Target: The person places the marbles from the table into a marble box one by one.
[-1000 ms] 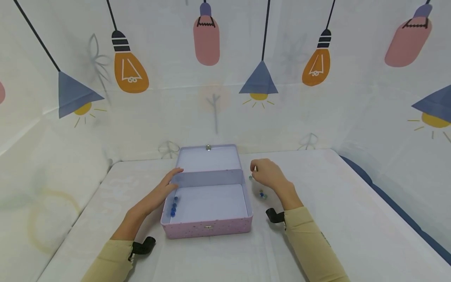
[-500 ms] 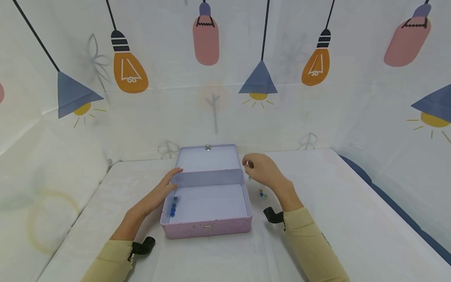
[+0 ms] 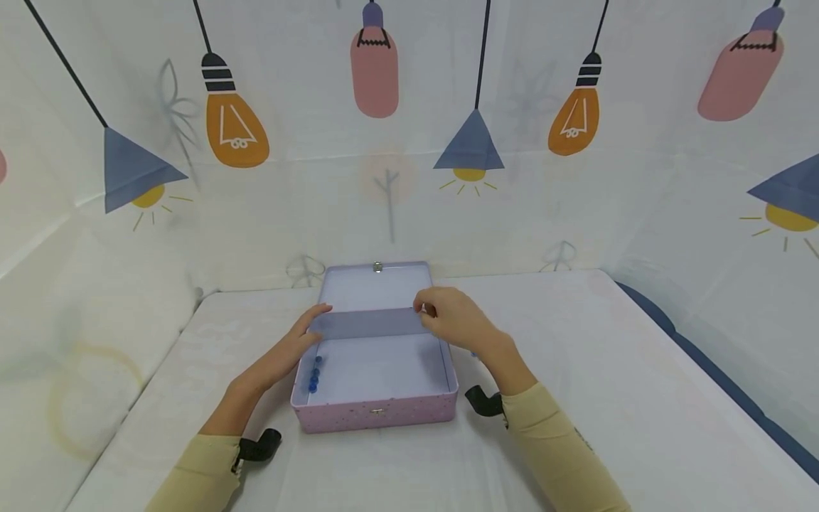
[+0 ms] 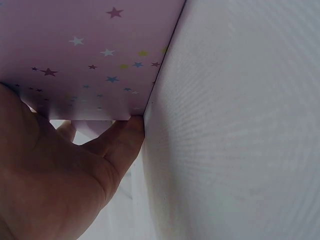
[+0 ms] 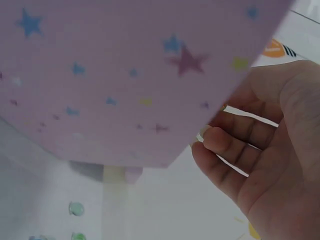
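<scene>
An open pink box [image 3: 377, 414] with a star pattern stands on the table. Several blue marbles [image 3: 314, 379] lie in a row along its inner left side. At the box's back left corner my left hand [image 3: 288, 352] grips the side, thumb over the rim and fingers around the corner; its fingers also touch the starred wall [image 4: 95, 55] in the left wrist view. My right hand [image 3: 457, 320] is over the back right part of the box, fingertips pinching something small and clear [image 5: 201, 134], apparently a marble. Its fingers are curled and partly hide it.
The lid [image 3: 377, 288] leans back behind the box. Greenish marbles [image 5: 76, 208] lie on the table to the box's right, and a blue one [image 3: 473, 353] shows beside my right wrist. A white sheet with printed lamps [image 3: 470, 146] hangs behind the table.
My right hand has moved left from beside the box to over its back right rim, with its fingers still curled together. My left hand and the box have stayed in place.
</scene>
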{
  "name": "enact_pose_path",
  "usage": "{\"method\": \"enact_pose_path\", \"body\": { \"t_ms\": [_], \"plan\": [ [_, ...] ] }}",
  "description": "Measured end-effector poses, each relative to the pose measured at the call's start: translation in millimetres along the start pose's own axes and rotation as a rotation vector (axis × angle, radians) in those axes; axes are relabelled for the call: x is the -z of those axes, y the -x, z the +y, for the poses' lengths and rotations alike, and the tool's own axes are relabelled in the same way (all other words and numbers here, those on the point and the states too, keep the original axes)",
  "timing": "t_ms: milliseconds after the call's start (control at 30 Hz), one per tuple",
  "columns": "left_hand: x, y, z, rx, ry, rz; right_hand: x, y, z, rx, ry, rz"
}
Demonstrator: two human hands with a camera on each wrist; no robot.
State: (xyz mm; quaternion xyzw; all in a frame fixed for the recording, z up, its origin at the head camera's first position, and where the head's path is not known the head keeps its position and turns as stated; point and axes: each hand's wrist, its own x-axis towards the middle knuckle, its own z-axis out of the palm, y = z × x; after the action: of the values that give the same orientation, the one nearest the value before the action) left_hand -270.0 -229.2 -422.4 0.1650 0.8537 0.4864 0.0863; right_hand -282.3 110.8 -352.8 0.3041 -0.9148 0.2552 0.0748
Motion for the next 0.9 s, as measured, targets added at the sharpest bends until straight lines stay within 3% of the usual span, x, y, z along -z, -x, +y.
{"method": "enact_pose_path", "body": {
  "t_ms": [267, 900],
  "plan": [
    [-0.4, 0.8, 1.2, -0.002, -0.008, 0.011, -11, -1.8, -14, 0.087, 0.037, -0.04],
    [-1.0, 1.2, 1.2, -0.001, -0.018, 0.01, -50, -2.3, -29, 0.119, 0.168, -0.25]
  ]
}}
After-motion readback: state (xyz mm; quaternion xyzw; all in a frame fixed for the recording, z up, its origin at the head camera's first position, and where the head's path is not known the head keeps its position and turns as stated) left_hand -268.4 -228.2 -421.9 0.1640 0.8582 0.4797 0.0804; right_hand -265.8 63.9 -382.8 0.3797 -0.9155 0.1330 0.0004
